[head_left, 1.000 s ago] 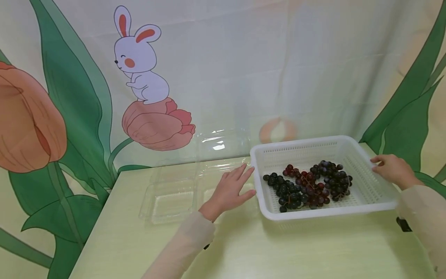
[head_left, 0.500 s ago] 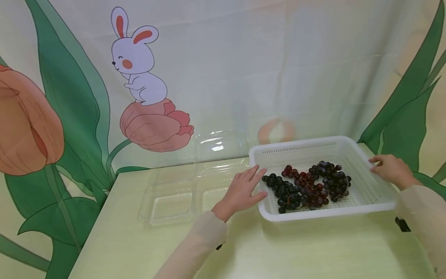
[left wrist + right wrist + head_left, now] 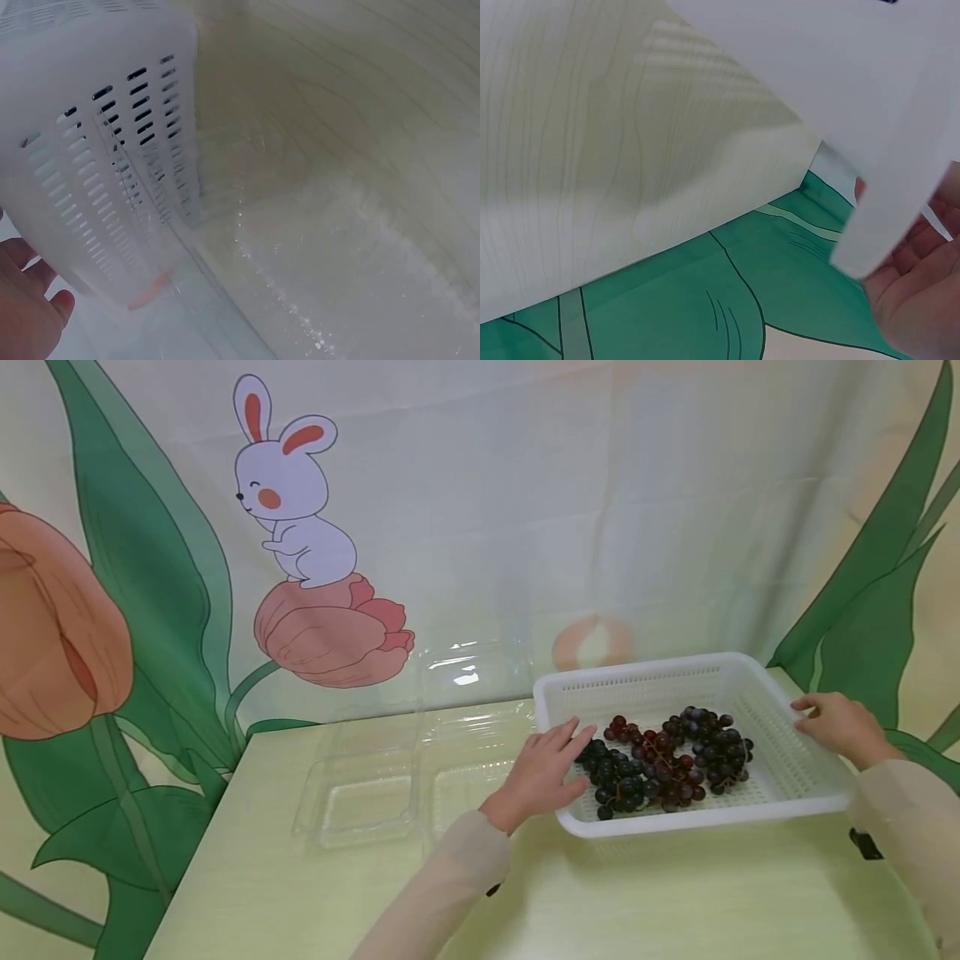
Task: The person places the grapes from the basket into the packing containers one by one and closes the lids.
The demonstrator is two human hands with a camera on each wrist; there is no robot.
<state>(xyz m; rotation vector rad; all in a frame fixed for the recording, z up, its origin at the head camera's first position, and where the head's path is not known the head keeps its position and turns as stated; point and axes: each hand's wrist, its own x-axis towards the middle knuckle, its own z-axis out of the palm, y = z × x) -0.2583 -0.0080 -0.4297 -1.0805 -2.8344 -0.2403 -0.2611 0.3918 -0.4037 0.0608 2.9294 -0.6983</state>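
Note:
A white plastic basket (image 3: 757, 814) stands on the right of the table, holding several bunches of grapes. Dark grapes (image 3: 618, 781) lie on its left, red grapes (image 3: 675, 768) in the middle and more black grapes (image 3: 723, 752) on the right. My left hand (image 3: 543, 772) reaches over the basket's left rim with fingers extended, fingertips close to the dark bunch. At the opposite side, my right hand (image 3: 843, 727) holds the right rim; its fingers curl under the white edge in the right wrist view, where the hand (image 3: 922, 277) shows partly.
Left of the basket stand clear plastic boxes, one (image 3: 367, 806) nearer the left and another (image 3: 480, 768) beside the left arm with its lid (image 3: 476, 668) raised. A printed curtain (image 3: 450, 527) hangs behind the pale wood-grain table (image 3: 247, 893).
My left hand has moved right, from beside the basket's left rim to over it, toward the dark grapes. The right hand stays at the right rim.

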